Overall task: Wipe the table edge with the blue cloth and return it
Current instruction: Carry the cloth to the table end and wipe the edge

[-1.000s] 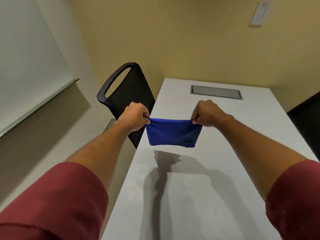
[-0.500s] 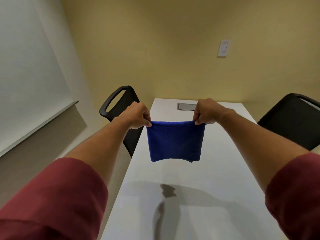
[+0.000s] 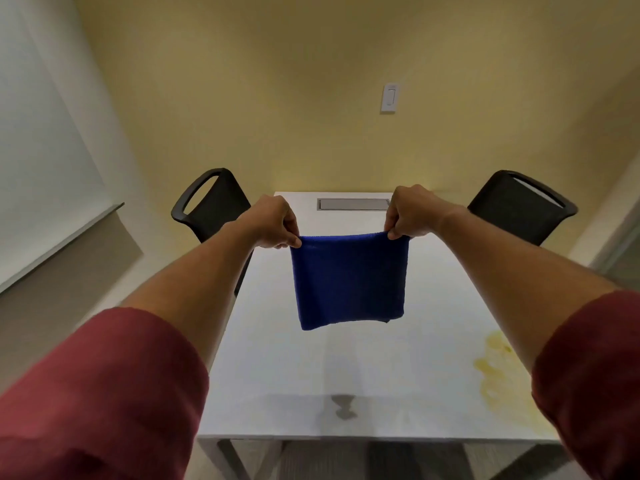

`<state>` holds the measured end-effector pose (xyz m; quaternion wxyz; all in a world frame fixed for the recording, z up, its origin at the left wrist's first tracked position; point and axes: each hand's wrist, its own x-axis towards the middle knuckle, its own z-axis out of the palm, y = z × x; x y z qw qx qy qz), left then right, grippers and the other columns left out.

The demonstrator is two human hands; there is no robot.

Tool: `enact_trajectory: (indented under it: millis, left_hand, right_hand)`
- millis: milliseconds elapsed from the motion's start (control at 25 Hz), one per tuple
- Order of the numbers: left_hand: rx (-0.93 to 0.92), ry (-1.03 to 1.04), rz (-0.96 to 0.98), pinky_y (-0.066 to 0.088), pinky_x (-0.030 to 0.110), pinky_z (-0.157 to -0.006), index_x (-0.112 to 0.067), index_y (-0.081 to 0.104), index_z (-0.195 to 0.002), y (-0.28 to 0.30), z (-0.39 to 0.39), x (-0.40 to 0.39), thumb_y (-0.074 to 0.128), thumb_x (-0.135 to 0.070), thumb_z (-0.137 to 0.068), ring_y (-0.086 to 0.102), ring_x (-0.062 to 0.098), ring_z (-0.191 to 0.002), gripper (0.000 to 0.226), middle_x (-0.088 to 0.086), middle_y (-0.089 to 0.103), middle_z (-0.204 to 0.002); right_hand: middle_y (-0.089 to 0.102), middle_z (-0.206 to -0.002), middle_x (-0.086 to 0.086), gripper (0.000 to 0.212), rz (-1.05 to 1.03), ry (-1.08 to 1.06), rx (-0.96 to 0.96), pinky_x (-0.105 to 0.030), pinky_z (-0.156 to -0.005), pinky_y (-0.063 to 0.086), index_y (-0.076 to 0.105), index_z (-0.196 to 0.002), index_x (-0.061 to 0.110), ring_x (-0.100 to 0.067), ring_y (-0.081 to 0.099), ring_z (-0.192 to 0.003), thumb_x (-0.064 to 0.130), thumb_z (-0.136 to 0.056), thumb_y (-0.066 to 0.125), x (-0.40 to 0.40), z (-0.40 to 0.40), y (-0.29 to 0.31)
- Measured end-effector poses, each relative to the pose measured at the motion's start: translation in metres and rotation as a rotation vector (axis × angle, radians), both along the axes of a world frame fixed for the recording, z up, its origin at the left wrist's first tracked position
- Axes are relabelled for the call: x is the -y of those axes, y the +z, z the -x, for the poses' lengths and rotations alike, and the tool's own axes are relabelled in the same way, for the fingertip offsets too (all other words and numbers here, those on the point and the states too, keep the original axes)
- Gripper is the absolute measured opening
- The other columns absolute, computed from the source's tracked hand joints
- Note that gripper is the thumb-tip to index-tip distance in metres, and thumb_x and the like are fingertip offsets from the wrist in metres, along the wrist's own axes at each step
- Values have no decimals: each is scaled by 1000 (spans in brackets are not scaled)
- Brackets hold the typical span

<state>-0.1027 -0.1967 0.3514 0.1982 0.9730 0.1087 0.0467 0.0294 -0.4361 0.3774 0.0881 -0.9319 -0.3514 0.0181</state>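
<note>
Both hands have the cloth (image 3: 349, 282) held up in the air over the table (image 3: 346, 368), left hand (image 3: 273, 221) and right hand (image 3: 412, 213) each with fingers pinched tight on a top corner. I'd bunch it into one palm before going at the yellowish smears (image 3: 495, 372) by the right edge. Cloth looks soft, ribbed, squarish; the table's smooth white.

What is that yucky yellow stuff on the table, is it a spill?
It looks like one. Yellowish smears stain the white table near its right edge, beside the right arm. What it is cannot be told. The blue cloth hangs above the table, pinched by the left hand and right hand.
</note>
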Motion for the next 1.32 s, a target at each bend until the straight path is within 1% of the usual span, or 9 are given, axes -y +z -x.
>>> enact_trajectory:
  millis: [120, 200, 360, 520, 600, 760, 880, 1200, 1320]
  left_hand:
    - [-10, -42, 2, 60, 27, -68, -9, 75, -88, -3, -2, 37, 80, -15, -78, 72, 16, -70, 12, 5, 74, -75]
    - [-15, -66, -5, 58, 24, -65, -9, 76, -87, -5, -5, 63, 80, -15, -77, 71, 15, -69, 12, 5, 73, -74]
    - [-16, -110, -17, 55, 22, -61, -8, 76, -86, -10, -15, 119, 81, -15, -76, 69, 14, -64, 12, 5, 73, -71]
    - [-22, -114, -3, 55, 23, -60, -9, 76, -82, -17, -27, 180, 81, -15, -76, 67, 12, -61, 10, 6, 73, -70]
    - [-17, -94, -5, 52, 23, -58, -10, 76, -79, -24, -33, 215, 81, -15, -75, 65, 10, -58, 8, 5, 73, -67]
    - [-32, -51, 9, 53, 24, -60, -11, 76, -79, -38, -48, 279, 82, -15, -75, 65, 11, -59, 9, 4, 72, -66]
    - [-50, -20, 27, 46, 19, -54, -11, 76, -79, -50, -59, 318, 82, -15, -75, 64, 8, -58, 8, 1, 69, -62]
    - [-135, -1, 63, 46, 18, -54, -12, 76, -82, -85, -87, 379, 82, -17, -75, 66, 10, -64, 11, -2, 69, -68]
    - [-165, -21, 69, 49, 21, -59, -11, 76, -86, -99, -103, 388, 82, -18, -75, 67, 13, -70, 14, 0, 71, -74]
  right_hand:
    - [73, -79, -1, 12, 40, -22, -18, -33, -70, 60, 79, -85, 16, -20, 71, -74, 7, -77, 79, 41, 8, -2]
    - [75, -85, -3, 12, 47, -33, -12, -35, -75, 61, 80, -87, 14, -20, 71, -77, 7, -78, 78, 70, 11, -4]
    - [74, -85, -3, 12, 37, -73, -13, -34, -76, 61, 80, -90, 12, -19, 70, -77, 6, -81, 76, 127, 7, -10]
    - [71, -79, 1, 10, 33, -92, -31, -29, -71, 59, 79, -90, 11, -17, 69, -78, 6, -82, 76, 188, -6, -19]
    - [73, -80, 1, 9, 27, -97, -44, -31, -72, 60, 79, -88, 13, -17, 69, -76, 7, -81, 77, 220, -17, -25]
    - [69, -75, 4, 10, 43, -65, -60, -32, -72, 60, 79, -89, 12, -18, 68, -77, 7, -81, 77, 279, -34, -37]
    - [72, -83, -1, 9, 47, -61, -97, -34, -76, 60, 78, -89, 12, -19, 68, -81, 8, -82, 77, 316, -50, -52]
    - [73, -91, -5, 9, 30, -46, -149, -37, -82, 60, 77, -92, 10, -20, 68, -84, 7, -84, 74, 373, -83, -97]
    - [74, -90, -5, 9, 57, -62, -154, -36, -80, 60, 78, -91, 11, -19, 68, -82, 6, -84, 73, 381, -96, -113]
